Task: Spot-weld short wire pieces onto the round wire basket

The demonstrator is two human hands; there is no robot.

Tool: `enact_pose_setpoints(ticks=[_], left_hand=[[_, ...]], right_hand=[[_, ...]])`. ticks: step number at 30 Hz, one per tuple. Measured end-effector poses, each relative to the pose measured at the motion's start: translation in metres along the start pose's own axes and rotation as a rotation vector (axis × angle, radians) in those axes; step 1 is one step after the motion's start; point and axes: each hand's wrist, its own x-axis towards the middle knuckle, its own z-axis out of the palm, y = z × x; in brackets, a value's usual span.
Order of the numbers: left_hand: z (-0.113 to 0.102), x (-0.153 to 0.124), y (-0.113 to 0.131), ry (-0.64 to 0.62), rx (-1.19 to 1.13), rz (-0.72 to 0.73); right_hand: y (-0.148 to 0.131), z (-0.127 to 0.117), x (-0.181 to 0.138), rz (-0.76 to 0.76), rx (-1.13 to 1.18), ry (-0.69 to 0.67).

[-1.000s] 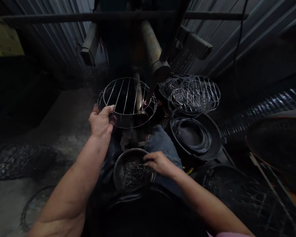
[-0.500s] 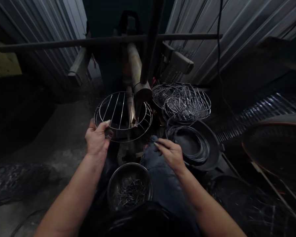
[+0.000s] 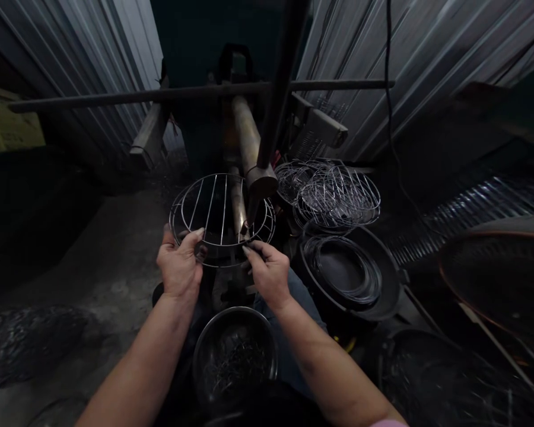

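On wire rack (image 3: 224, 213); left fingers (image 3: 191, 239) closed

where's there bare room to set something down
Barest is the grey concrete floor between the left hand and the shiny black heap at far left. Crowded on the right: piled silvery round wire racks, and a round black pan with coiled grey wire.

1 L hand (image 3: 180, 267), 1 R hand (image 3: 270, 274), 1 held rack (image 3: 225, 207), 1 bowl (image 3: 205, 359) w/ pins (image 3: 242, 362) (no. unclear), 1 tub (image 3: 389, 281) w/ 1 coil (image 3: 370, 274), 1 horiz. bar (image 3: 196, 93), 1 cable (image 3: 388, 107), & several piled racks (image 3: 338, 193), exact ct. unclear.
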Motion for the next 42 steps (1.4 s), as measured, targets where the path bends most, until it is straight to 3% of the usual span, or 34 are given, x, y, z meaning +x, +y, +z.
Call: enact_pose_setpoints(ticks=[8, 20, 42], left_hand=[[0.007, 0.006, 0.000, 0.021, -0.023, -0.050], [0.017, 0.016, 0.000, 0.022, -0.017, -0.074], [0.023, 0.024, -0.001, 0.052, 0.007, -0.065]], right_hand=[[0.012, 0.004, -0.001, -0.028, 0.061, 0.099], [0.010, 0.005, 0.012, -0.054, 0.020, 0.100], [-0.001, 0.009, 0.023, 0.019, 0.209, 0.091]])
